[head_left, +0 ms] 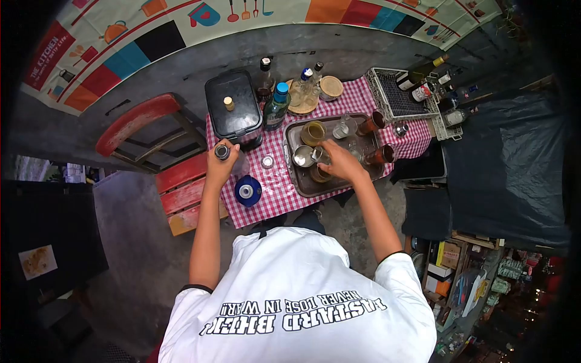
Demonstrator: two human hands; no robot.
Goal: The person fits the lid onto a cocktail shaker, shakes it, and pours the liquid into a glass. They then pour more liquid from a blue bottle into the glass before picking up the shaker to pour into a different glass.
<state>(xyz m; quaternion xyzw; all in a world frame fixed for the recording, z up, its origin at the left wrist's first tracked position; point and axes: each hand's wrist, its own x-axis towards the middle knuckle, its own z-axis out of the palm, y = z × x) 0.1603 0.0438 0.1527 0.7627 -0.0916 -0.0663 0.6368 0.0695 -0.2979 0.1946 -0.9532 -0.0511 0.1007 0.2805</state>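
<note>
My left hand (224, 162) is wrapped around a bottle (223, 152), seen from above by its dark round top, at the table's left side. Over the brown tray (295, 181), my right hand (341, 163) has its thumb and fingers closed around a small clear glass (317, 155). A metal-looking cup (302, 156) and an amber glass (313, 132) are close to those fingers. Part of another glass (321, 175) shows below the hand. A blue bottle (247, 192) with a pale top and a small clear glass (267, 161) stand between the tray and my left arm.
A black lidded bin (233, 106) and a blue-capped bottle (277, 107) stand at the back. Reddish-brown glasses (380, 155) occupy the tray's right side. A wire rack (399, 100) with bottles sits at the right. A red wooden chair (181, 184) adjoins the table's left edge.
</note>
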